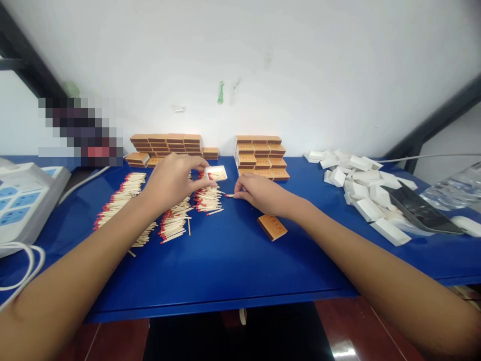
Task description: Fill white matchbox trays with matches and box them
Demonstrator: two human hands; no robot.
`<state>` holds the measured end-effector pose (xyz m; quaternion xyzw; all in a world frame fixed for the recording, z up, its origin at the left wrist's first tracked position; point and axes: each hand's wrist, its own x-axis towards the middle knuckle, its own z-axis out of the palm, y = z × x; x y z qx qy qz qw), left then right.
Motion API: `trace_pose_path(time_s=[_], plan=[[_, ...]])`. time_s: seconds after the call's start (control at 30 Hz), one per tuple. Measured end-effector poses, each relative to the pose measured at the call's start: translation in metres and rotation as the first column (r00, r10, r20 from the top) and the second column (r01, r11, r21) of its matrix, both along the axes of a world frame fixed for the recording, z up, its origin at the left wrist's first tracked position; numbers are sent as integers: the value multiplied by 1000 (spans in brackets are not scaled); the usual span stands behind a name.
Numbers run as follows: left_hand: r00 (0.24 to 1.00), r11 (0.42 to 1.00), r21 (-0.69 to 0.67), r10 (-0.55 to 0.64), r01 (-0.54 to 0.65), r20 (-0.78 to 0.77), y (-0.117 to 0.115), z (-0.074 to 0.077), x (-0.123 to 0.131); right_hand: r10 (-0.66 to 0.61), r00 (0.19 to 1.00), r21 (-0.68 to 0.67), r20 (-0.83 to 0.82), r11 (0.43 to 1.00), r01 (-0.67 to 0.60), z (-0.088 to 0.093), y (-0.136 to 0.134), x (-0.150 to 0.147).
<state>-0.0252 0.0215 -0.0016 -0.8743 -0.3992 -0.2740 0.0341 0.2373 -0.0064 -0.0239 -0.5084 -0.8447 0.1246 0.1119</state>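
White tray [221, 169], one: held at the far end of the loose matches [120, 200]; seemingly part-filled.
Left hand [176, 175]: thumb and fingers clamped on tray.
Right hand [257, 191]: fingertips pinched on at least one match [230, 196].
Loose matches: heaped on counter [210, 271], unboxed.
Orange matchbox [272, 228], one: contents hidden.
Stacked matchboxes [261, 150]: apparently done.
White box pieces [370, 209], piled: apparently left.

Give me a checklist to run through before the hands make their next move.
1. Left hand gripping the white tray: ok.
2. Matches in that tray: ok; exact count: cannot tell.
3. Right hand pinching a match: ok; whether only one: cannot tell.
4. Loose matches all kept in heaps: not ok, a stray match lies by the middle heap.
5. Orange matchbox clear of both hands: ok; contents: cannot tell.
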Motion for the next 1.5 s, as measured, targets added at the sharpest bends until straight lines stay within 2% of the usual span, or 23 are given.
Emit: trace_pose_path(time_s=[0.3,0.67,1.07,1.5], plan=[[1000,1000,-8,12,-12,-4,0,1,1,44,999,-16,6,999,-44,6,-3,4],[999,999,-23,-29,28,-18,0,1,0,8,988,162,-153,987,17,20,-3,10],[999,998,-50,-40,40,-6,-4,1,4,36,978,287,-204,958,25,18,-5,3],[995,994,-46,-97,98,21,-11,1,9,92,976,295,-197,955,-30,16,-8,-3]])
